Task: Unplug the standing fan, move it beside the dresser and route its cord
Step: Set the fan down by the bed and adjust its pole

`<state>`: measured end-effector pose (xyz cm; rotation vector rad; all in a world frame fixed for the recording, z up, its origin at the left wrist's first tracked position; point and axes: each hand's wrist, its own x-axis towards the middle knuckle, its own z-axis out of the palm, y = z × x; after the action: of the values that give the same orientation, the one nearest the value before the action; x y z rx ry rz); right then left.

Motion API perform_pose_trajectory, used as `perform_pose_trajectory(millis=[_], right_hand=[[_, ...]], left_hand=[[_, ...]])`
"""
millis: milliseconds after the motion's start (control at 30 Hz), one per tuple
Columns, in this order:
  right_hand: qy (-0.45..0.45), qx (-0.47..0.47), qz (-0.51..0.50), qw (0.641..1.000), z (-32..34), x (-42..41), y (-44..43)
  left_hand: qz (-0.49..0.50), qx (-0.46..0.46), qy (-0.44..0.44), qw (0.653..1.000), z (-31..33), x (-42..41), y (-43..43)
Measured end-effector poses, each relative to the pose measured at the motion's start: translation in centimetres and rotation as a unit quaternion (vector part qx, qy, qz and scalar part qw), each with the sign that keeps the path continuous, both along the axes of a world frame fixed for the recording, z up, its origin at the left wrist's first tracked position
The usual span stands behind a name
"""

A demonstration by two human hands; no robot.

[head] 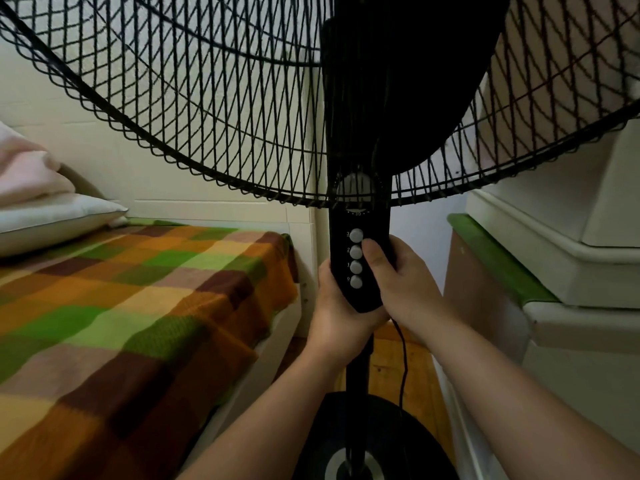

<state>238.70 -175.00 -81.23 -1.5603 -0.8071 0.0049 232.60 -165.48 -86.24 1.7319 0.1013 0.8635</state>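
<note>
Narrow floor space between a bed and a cream cabinet holds the standing fan (pixel 360 98). Nearest, its round base (pixel 363 441) rests on wood floor, black cord (pixel 402 368) hanging alongside the pole. Left hand (pixel 337 317) and right hand (pixel 405 285) both clasp the control column (pixel 356 268). Beyond, a checked blanket (pixel 131 306) and pillow (pixel 52 220).

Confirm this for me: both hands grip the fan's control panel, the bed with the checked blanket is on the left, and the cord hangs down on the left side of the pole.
One detail is wrong. In the head view the cord hangs on the right side of the pole, below the right hand. The rest stands: both hands, left hand included, grip the control panel, blanket on the left.
</note>
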Motion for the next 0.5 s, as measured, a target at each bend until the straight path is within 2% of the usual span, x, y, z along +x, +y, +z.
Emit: perform_pose_trajectory(millis=[367,500], right_hand=[[0.016,-0.029,0.002,0.999,-0.8,-0.7,-1.2],[0.026,-0.022,-0.074,0.997,-4.8,-1.1,-2.9]], left_hand=[[-0.005,0.022,0.032,0.999,-0.2,-0.4,0.5],[0.006,0.048,0.045,0.998,-0.3,-0.5,0.8]])
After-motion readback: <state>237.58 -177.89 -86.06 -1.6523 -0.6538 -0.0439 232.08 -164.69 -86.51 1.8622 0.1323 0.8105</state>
